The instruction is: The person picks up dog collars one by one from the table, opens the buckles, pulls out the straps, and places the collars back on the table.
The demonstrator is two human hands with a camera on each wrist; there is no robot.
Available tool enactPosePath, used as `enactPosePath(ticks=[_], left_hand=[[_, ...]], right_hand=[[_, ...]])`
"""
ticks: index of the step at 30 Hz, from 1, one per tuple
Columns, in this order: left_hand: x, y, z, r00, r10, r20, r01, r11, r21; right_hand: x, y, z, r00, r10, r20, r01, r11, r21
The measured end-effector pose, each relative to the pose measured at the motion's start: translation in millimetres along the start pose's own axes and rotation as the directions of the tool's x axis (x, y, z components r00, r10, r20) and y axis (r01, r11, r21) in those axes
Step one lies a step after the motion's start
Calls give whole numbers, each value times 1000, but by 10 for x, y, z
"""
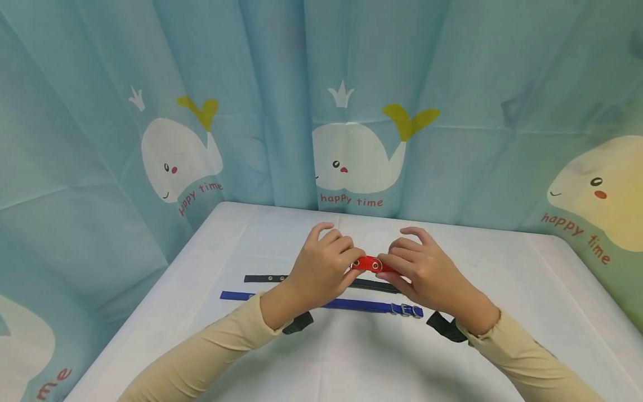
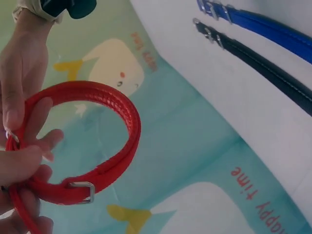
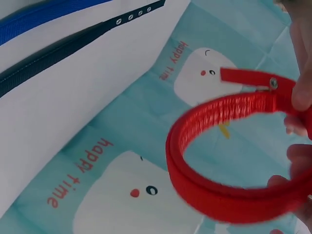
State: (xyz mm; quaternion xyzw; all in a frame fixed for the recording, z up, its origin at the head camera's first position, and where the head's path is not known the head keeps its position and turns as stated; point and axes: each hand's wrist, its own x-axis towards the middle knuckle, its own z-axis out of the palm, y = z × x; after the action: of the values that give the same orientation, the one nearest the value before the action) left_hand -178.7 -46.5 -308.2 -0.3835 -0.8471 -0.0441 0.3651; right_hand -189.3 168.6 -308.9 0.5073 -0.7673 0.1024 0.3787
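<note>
Both hands hold a red collar [image 1: 369, 263] up above the table. It is bent into a loop, with eyelets and a metal ring along the strap. My left hand [image 1: 324, 265] pinches one side between thumb and fingers. Opposite it, my right hand [image 1: 427, 271] grips the other side. In the left wrist view the red collar [image 2: 135, 134] shows a rectangular metal loop on its lower part. From the right wrist, the red collar [image 3: 183, 165] has a ribbed inner face, and its free strap end sticks out past a buckle.
A black collar [image 1: 374, 285] and a blue collar [image 1: 359, 305] lie stretched out side by side on the white table [image 1: 502, 268], partly behind my left hand and forearm. Dark bands [image 1: 446, 327] hang below both wrists. A light blue whale-print curtain [image 1: 281, 156] stands behind the table.
</note>
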Motion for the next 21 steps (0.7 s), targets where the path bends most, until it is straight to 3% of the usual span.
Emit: enactPosePath(ticks=[9,16,21], left_hand=[[38,31,-18,999,31,39,-33,998,45],[17,-30,-32,999,-28,40,27,999,26],[27,-38,-33,1000,-9,20,8,1000,17]], right_hand=[[37,-24,66,1000,11,-1,-11,999,-40],[22,29,21,1000,13,-26,-15,998,-65],[24,28,6,1000,24,-16,-24,999,-32]])
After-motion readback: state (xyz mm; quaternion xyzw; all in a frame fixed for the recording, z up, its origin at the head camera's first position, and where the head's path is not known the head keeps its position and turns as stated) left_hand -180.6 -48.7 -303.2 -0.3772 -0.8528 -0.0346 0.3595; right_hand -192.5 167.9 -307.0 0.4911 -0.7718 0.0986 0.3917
